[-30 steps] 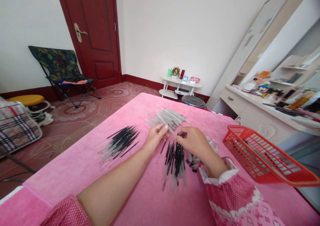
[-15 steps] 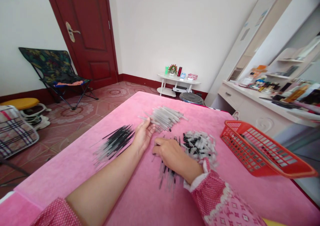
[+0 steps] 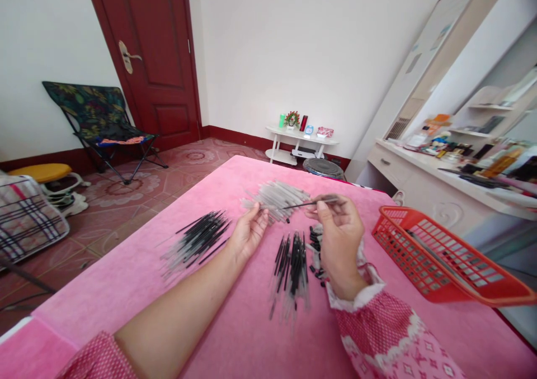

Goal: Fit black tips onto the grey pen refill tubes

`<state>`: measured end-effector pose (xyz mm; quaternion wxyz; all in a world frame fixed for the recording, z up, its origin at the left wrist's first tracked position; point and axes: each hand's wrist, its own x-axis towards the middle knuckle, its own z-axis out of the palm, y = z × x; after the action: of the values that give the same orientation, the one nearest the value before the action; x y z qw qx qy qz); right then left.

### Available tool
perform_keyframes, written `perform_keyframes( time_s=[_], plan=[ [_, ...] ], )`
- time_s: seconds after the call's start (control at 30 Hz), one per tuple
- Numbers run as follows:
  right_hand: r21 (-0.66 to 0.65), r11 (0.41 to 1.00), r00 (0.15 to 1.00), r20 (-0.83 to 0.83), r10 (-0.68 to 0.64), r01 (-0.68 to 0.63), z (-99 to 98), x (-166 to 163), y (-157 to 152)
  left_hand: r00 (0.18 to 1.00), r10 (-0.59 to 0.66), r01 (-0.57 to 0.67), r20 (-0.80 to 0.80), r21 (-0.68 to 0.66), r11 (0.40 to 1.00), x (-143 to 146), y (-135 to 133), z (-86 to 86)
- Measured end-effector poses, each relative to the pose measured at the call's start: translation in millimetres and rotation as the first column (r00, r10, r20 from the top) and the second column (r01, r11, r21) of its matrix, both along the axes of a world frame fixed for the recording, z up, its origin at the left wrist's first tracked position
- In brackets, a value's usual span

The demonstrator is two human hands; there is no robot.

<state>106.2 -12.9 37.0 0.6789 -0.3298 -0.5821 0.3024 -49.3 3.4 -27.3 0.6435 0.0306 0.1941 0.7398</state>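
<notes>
My right hand (image 3: pixel 339 233) is raised above the pink table (image 3: pixel 235 334), pinching a thin black pen refill (image 3: pixel 302 203) that points left. My left hand (image 3: pixel 248 232) rests on the cloth, its fingers closed on a clear pen barrel (image 3: pixel 255 206) at the near edge of the pile of clear barrels (image 3: pixel 277 195). A bunch of black refills (image 3: pixel 291 267) lies below and between my hands. A second pile of black refills (image 3: pixel 197 240) lies to the left. Small caps (image 3: pixel 315 250) are partly hidden behind my right hand.
A red plastic basket (image 3: pixel 440 259) sits tilted at the table's right edge. A white dresser (image 3: pixel 423 183) crowded with bottles stands at right. On the tiled floor beyond are a folding chair (image 3: pixel 98 122), a small white shelf (image 3: pixel 300 141) and a dark red door (image 3: pixel 155 60).
My right hand has lifted off the refill bunch, carrying one refill up toward the barrel pile. My left hand has drawn a barrel slightly out of the pile.
</notes>
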Motion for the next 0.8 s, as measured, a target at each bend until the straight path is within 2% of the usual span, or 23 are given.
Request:
perform_keyframes(
  time_s=[0.17, 0.47, 0.8],
  plan=[
    [0.039, 0.999, 0.998, -0.058, -0.036, 0.038, -1.3, 0.1, -1.4, 0.999, 0.009, -0.009, 0.039, -0.021, 1.0, -0.6, 0.4, -1.1],
    [0.027, 0.999, 0.999, -0.014, -0.032, 0.033, -1.3, -1.5, -4.0, 0.999, -0.026, 0.026, 0.024, -0.029, 0.999, 1.5, -1.3, -0.4],
    [0.041, 0.998, 0.998, -0.044, -0.034, 0.036, -3.4, -1.2, -3.1, 0.997, -0.036, 0.038, 0.068, -0.032, 0.999, 0.1, -0.5, -1.5]
  ],
)
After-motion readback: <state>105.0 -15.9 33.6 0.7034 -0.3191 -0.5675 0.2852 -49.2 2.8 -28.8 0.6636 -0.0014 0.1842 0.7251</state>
